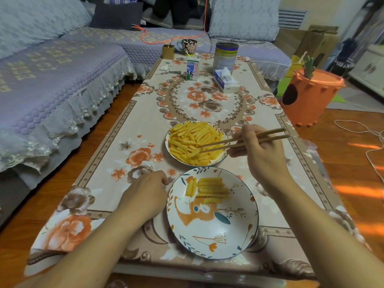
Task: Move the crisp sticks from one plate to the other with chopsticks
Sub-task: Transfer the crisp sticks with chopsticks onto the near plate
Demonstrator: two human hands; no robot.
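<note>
The far plate (224, 158) is heaped with yellow crinkled crisp sticks (187, 138). The near plate (207, 235), white with an orange animal picture, has several crisp sticks (209, 189) laid in its upper part. My right hand (259, 154) grips a pair of wooden chopsticks (234, 142); their tips reach into the pile on the far plate, around one stick. My left hand (143, 192) rests on the tablecloth just left of the near plate, fingers curled loosely, holding nothing.
Further back on the flowered tablecloth (145, 125) stand a milk carton (192, 69), a tissue pack (225, 81), a tin (226, 57), a cup (189, 45) and a small gold box (168, 51). A sofa (52, 80) runs along the left; an orange bin (309, 96) stands right.
</note>
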